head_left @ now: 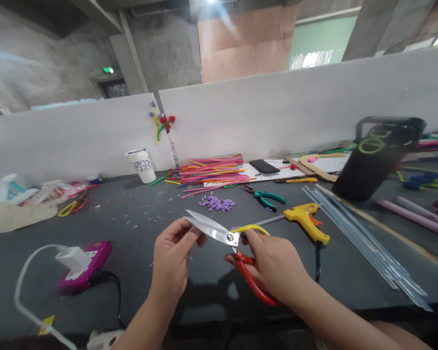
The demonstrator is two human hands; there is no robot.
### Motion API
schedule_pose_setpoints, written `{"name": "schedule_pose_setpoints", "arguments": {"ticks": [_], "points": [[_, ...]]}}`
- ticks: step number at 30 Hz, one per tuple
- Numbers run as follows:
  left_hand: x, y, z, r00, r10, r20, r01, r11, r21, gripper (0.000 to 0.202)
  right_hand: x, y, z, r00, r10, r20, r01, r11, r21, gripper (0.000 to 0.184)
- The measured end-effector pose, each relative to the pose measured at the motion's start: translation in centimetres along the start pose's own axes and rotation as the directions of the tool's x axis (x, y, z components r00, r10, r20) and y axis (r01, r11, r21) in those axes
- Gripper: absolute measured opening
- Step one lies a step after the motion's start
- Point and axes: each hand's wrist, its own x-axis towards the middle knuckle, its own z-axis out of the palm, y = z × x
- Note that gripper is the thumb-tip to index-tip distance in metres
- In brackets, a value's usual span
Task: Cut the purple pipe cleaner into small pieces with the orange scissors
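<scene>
My right hand (273,262) grips a pair of scissors (213,231) with one red and one yellow handle. Their blades point to the left and are slightly parted. At the blade tips, my left hand (177,248) is closed, thumb against fingers; whatever it pinches is too small or hidden to make out. Just behind the scissors lies a pile of short purple pieces (217,203), apparently cut from fuzzy stems. Farther back is a bundle of pink, red and yellow pipe cleaners (211,170).
Green-handled pliers (270,197) and a yellow glue gun (306,218) lie to the right, beside clear glue sticks (365,243). A black bottle (379,158) and a white cup (141,165) stand farther back. A purple power strip (85,267) with a white cable sits left.
</scene>
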Motion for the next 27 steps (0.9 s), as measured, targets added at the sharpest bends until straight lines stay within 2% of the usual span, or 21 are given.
{"name": "schedule_pose_setpoints", "arguments": {"ticks": [8,18,20,22,24,25,27], "points": [[0.1,0.1,0.1,1.0,-0.013,-0.018,0.013,1.0,-0.01,0.004,0.0,0.0,0.1,0.997,-0.03,-0.075,0.027,0.999,-0.042,0.037],[0.1,0.3,0.0,1.0,-0.019,-0.006,0.019,0.999,-0.031,0.002,0.0,0.2,0.1,0.996,-0.038,-0.081,0.034,0.999,-0.042,0.039],[0.1,0.3,0.0,1.0,-0.019,-0.018,0.019,0.999,-0.032,0.002,0.0,0.2,0.1,0.998,-0.011,-0.063,0.011,1.0,0.001,0.038],[0.2,0.3,-0.1,0.999,-0.033,-0.011,0.033,0.999,-0.018,0.004,0.2,0.0,0.0,0.998,0.058,-0.011,-0.056,0.988,0.146,0.036],[0.2,0.1,0.0,0.996,-0.077,0.034,0.076,0.997,0.031,0.006,0.6,-0.2,-0.3,0.986,0.148,0.083,-0.169,0.905,0.39,0.031],[0.1,0.0,0.1,0.991,-0.114,0.07,0.109,0.992,0.069,0.007,0.8,-0.3,-0.5,0.974,0.18,0.14,-0.227,0.821,0.524,0.028],[0.1,-0.2,0.3,0.971,-0.189,0.148,0.163,0.972,0.17,0.007,1.3,-0.5,-1.0,0.938,0.221,0.266,-0.346,0.59,0.729,0.022]]}}
